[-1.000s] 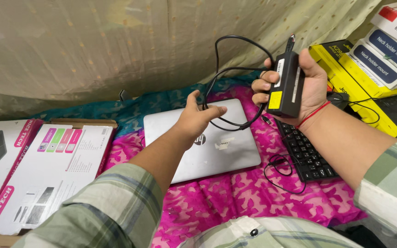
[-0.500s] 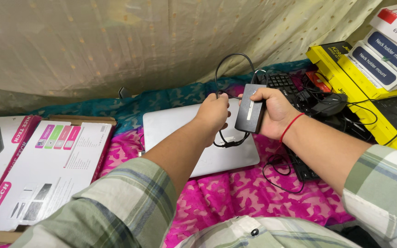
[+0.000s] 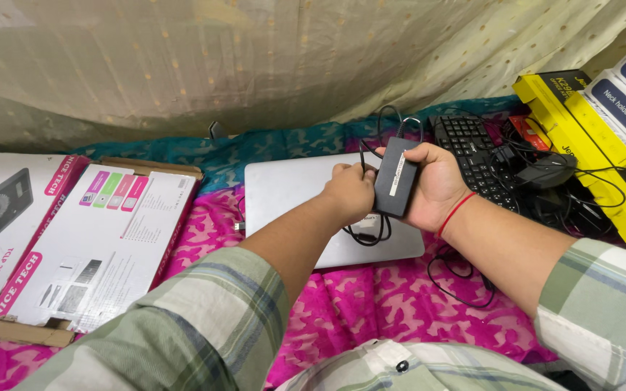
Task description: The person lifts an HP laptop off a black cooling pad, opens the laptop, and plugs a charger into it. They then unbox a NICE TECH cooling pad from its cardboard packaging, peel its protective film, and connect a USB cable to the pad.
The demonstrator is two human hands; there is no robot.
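Now right hand (image 3: 435, 185) grips black adapter (image 3: 395, 177); left hand (image 3: 351, 192) pinches its cable (image 3: 368, 233).

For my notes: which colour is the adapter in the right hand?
Black, with a pale label strip; the adapter shows best in the head view.

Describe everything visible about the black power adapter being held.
The black power adapter is a flat, rectangular brick that looks like matte plastic, with a pale label strip running along its face. It is held upright, slightly tilted, above the closed silver laptop. The right hand grips it from the right side and behind. Its thin black cable loops below and behind it, and the left hand pinches the cable just left of the brick. Its far side is hidden.
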